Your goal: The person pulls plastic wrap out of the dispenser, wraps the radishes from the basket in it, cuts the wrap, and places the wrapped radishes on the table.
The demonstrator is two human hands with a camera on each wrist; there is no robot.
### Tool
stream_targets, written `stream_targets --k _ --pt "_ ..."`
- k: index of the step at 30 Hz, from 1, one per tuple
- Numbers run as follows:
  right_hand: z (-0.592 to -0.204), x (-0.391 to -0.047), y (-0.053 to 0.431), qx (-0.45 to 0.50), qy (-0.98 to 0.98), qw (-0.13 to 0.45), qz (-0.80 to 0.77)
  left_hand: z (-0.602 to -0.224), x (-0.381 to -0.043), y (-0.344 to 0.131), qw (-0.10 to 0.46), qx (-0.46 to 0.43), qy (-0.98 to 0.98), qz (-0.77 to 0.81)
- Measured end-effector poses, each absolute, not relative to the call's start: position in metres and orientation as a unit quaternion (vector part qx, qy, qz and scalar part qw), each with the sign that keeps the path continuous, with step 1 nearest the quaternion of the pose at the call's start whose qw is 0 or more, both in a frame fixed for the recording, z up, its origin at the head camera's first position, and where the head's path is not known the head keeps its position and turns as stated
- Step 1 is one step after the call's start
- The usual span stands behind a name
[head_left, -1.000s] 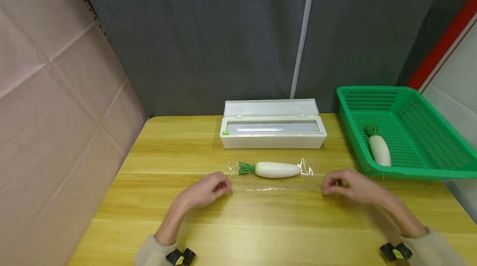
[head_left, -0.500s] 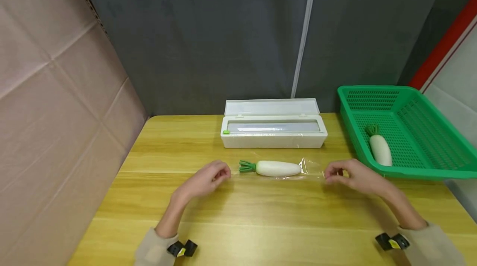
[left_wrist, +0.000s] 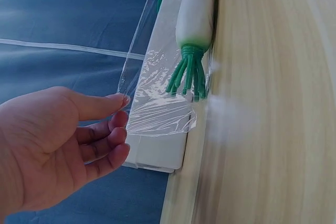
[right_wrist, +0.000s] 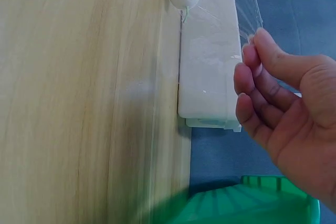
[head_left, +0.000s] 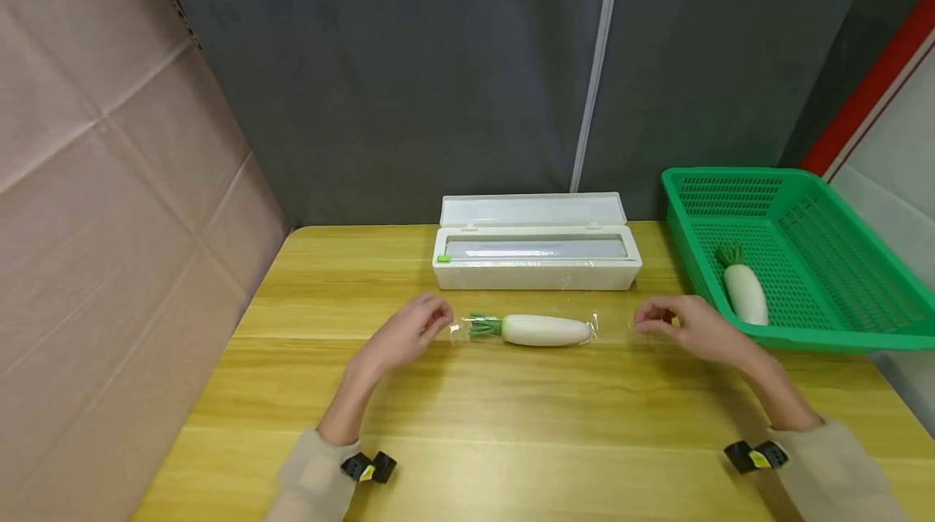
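A white radish (head_left: 546, 330) with green stem stubs lies crosswise on the wooden table, its leafy end to the left. Clear plastic wrap (left_wrist: 163, 121) covers it and stretches out past both ends. My left hand (head_left: 411, 329) pinches one corner of the wrap between thumb and forefinger, left of the stems. At the other side my right hand (head_left: 682, 325) pinches the opposite corner, as the right wrist view shows at the fingertips (right_wrist: 258, 36). Both hands hold the film's edge raised above the table.
Behind the radish stands a white wrap dispenser (head_left: 536, 275) with its lid up and a small green slider at its left. A green basket (head_left: 803, 338) on the right holds another radish (head_left: 745, 295). A dark curtain (head_left: 409, 100) hangs behind the table.
Both hands have moved away from the body, from in front of the radish to level with it or slightly beyond, drawing the wrap's near edge over it. The radish has barely shifted.
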State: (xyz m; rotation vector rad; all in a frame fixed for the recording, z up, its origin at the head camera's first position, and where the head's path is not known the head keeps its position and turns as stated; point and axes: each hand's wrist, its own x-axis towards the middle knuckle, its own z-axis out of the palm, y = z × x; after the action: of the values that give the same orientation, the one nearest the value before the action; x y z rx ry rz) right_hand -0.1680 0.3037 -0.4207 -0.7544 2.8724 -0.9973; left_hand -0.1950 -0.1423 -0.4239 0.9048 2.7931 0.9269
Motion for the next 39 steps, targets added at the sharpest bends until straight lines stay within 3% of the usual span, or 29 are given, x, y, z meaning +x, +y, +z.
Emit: stream_targets --k 20,39 --pt "-0.438 -0.192 0.294 -0.164 0.926 -0.048 -0.338 -0.441 -0.227 -0.123 -0.078 0.257 0.918 0.292" --pt "-0.452 -0.208 0.282 -0.085 0.935 0.047 -0.342 -0.460 -0.244 -0.118 -0.011 0.153 0.923 0.353"
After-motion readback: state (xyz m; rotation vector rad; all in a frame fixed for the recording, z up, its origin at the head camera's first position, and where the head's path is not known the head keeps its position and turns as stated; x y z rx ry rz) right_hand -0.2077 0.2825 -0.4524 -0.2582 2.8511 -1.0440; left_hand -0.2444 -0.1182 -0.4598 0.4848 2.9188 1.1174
